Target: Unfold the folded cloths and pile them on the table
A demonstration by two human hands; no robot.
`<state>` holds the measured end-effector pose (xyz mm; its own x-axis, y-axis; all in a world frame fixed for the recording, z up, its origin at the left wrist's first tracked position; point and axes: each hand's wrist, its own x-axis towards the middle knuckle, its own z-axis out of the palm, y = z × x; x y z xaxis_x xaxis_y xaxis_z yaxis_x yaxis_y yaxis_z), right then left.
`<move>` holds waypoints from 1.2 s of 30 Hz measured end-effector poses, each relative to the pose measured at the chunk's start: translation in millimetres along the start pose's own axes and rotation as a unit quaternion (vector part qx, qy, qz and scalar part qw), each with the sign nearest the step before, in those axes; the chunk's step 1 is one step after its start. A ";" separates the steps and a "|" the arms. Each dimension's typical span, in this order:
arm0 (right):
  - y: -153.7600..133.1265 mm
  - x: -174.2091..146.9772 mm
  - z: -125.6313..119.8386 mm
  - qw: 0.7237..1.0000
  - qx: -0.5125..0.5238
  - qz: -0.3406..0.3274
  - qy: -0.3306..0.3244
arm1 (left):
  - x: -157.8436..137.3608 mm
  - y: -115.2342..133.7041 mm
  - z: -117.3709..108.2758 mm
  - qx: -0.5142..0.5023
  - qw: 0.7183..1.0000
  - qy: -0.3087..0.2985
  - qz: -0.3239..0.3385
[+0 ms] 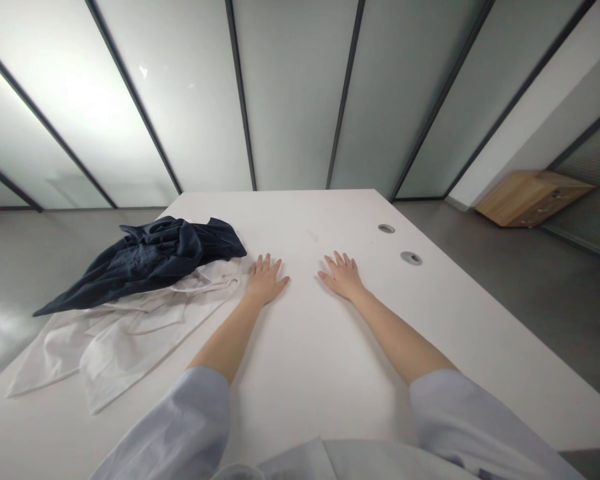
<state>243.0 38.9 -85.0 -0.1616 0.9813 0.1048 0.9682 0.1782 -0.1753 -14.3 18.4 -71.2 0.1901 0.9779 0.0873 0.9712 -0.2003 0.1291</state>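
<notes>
My left hand lies flat on the white table, fingers spread and holding nothing. Close to its left side is a white garment, laid out unevenly on the tabletop. On top of that rests a crumpled dark navy garment, one end trailing toward the table's left edge. To the right, my right hand is also palm down on the table with its fingers apart. Nothing is in it, and bare tabletop separates the two hands.
Two round cable holes are set in the table's right side. Beyond the far edge stands a frosted glass partition with dark frames. A wooden cabinet is on the grey floor at the right.
</notes>
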 end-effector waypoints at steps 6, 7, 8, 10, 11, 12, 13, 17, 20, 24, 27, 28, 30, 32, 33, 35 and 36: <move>-5.8 -1.5 2.1 0.996 -0.028 0.008 -0.089 | 0.2 1.4 2.5 0.015 0.999 -0.050 -0.011; -5.5 -1.2 1.7 0.996 -0.029 0.008 -0.089 | 0.3 1.4 2.5 0.015 0.999 -0.048 -0.010; -5.3 -1.0 1.1 0.995 -0.030 0.008 -0.090 | 0.3 1.4 2.3 0.015 0.999 -0.048 -0.009; -5.5 -1.0 -0.3 0.995 -0.031 0.007 -0.093 | 0.4 1.4 1.9 0.016 0.999 -0.050 -0.009; -5.9 -1.1 -0.9 0.995 -0.031 0.007 -0.095 | 0.4 1.4 1.7 0.017 0.998 -0.053 -0.010; -6.3 -1.3 -1.4 0.995 -0.030 0.007 -0.096 | 0.5 1.3 1.6 0.018 0.998 -0.055 -0.010; -6.8 -1.5 -1.8 0.995 -0.029 0.007 -0.096 | 0.7 1.2 1.5 0.018 0.998 -0.058 -0.010; -7.3 -1.8 -1.4 0.996 -0.022 0.012 -0.090 | 1.3 0.9 1.8 0.021 0.998 -0.063 -0.009; -6.3 -1.4 -0.4 0.996 -0.020 0.010 -0.086 | 1.7 0.7 2.7 0.025 0.998 -0.059 -0.008; -5.9 -1.3 -0.9 0.997 -0.019 0.009 -0.080 | 2.5 -0.4 4.2 0.023 0.998 -0.057 -0.006; -7.2 -1.8 -2.9 0.996 -0.019 0.013 -0.085 | 2.9 -1.5 4.8 0.020 0.998 -0.059 -0.006; -7.7 -2.0 -3.6 0.996 -0.018 0.013 -0.086 | 3.0 -1.7 4.9 0.020 0.998 -0.060 -0.006; -8.3 -2.3 -4.7 0.996 -0.016 0.012 -0.085 | 3.0 -1.7 5.0 0.020 0.998 -0.060 -0.007; -8.6 -2.6 -5.5 0.996 -0.017 0.010 -0.083 | 2.8 -1.5 5.0 0.021 0.998 -0.060 -0.008; -8.6 -2.7 -5.8 0.996 -0.017 0.010 -0.083 | 2.7 -1.3 5.0 0.022 0.998 -0.061 -0.007; -8.5 -2.7 -6.5 0.996 -0.017 0.009 -0.088 | 2.5 -1.1 4.9 0.023 0.998 -0.062 -0.008; -8.5 -2.7 -6.9 0.996 -0.016 0.010 -0.090 | 2.3 -1.1 4.6 0.024 0.998 -0.062 -0.008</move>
<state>236.6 34.3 -77.1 -0.1719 0.9822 -0.0759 0.9766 0.1598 -0.1442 -14.2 21.2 -75.7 0.1872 0.9816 -0.0369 0.9795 -0.1837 0.0825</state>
